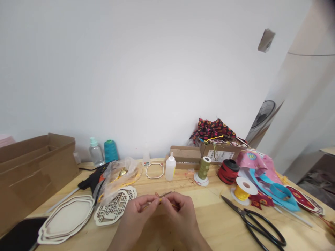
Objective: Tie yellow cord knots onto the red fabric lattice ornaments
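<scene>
Left hand and right hand pinch a thin yellow cord between fingertips above the pale wooden table. Step looks like knotting; it calls for fine, steady tension.

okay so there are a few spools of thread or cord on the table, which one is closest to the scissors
The yellow spool, on white flanges just left of the scissors. The olive-green spool and red-and-black roll sit farther back; the teal cone stands far left by the wall.

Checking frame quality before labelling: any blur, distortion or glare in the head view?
Head view: even, soft light, no hard shadows or glare on the wooden table. Wide-angle lens bends the table edge and tilts the right-hand wall. Both left hand and right hand look slightly soft; the thin yellow cord between them is barely resolved. Scissors are sharp.
</scene>
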Demonstrator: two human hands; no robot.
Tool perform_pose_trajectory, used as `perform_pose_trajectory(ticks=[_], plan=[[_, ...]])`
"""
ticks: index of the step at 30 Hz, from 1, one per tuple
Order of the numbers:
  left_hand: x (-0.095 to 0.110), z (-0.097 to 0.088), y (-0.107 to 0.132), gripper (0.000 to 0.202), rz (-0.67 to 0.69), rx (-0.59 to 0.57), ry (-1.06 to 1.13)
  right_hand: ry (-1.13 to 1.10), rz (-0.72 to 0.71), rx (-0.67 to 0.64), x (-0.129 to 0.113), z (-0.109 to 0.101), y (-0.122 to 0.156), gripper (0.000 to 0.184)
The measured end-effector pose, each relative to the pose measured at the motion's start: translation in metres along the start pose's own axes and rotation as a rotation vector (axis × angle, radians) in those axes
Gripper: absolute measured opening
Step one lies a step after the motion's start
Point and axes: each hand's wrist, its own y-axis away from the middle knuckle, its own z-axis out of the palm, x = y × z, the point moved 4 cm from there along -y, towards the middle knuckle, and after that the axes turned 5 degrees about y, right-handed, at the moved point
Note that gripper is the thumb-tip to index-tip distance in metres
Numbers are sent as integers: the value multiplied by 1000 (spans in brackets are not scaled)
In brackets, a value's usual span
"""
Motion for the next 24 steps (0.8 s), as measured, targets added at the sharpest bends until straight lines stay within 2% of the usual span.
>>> perform_pose_trajectory(ticks=[3, 7, 12, 17, 24], plan=[[3, 5, 1, 20, 78, -76, -13, 91, -113, 47, -4, -5, 0, 22], [5, 11, 5, 21, 68, -137, 41, 262, -201, 135, -6, -13, -1, 21], [2, 11, 5, 24, -13, -104, 51, 169, -154, 139, -4, -13, -3, 20], [1, 10, 2, 23, 61, -136, 2, 53, -97, 99, -3, -9, -3, 21], [3, 11, 4, 20, 39, -150, 3, 73, -113, 85, -5, -9, -2, 21]])
